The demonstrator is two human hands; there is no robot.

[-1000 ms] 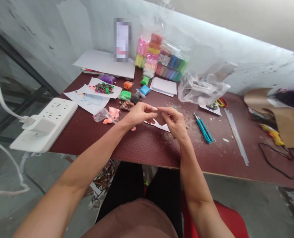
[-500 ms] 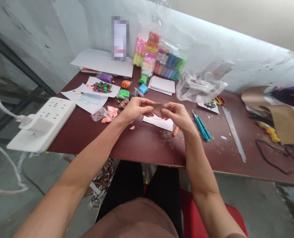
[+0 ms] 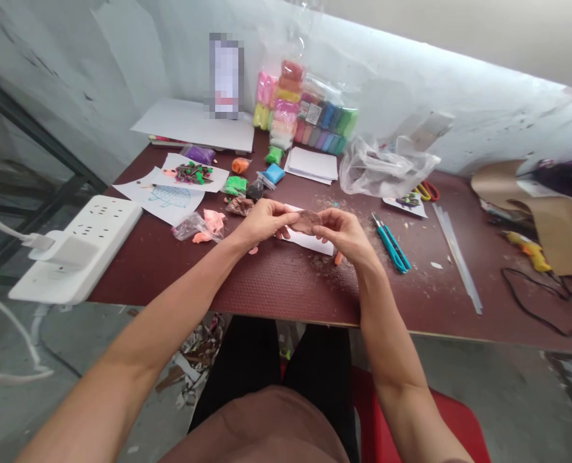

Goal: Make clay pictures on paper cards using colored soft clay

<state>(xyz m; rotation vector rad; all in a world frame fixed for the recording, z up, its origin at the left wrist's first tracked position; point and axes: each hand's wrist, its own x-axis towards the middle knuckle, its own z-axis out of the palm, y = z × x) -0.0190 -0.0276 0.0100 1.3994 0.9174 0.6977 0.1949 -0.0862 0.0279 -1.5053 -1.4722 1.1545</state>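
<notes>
Between my left hand (image 3: 264,222) and my right hand (image 3: 344,235) I hold a flattened oval of brown modelling clay (image 3: 306,222), pinched by the fingertips of both hands. Under my hands lies a strip of white paper (image 3: 310,242), partly hidden by my fingers. An orange clay stick (image 3: 338,258) shows just below my right palm. Near my left hand are a brown clay lump (image 3: 240,206) and pink clay in a clear plastic bag (image 3: 198,226).
The dark red table (image 3: 286,289) carries scattered crumbs, a teal craft knife (image 3: 391,247), red-handled scissors (image 3: 428,191), a clear plastic bag (image 3: 385,168), stacked white paper (image 3: 312,164), bagged coloured clay (image 3: 305,106), drawings (image 3: 170,193) and a white power strip (image 3: 76,247) at the left edge.
The brown clay now shows as a flatter oval between my fingertips. My hands have shifted slightly, and the view has drifted a little to the right.
</notes>
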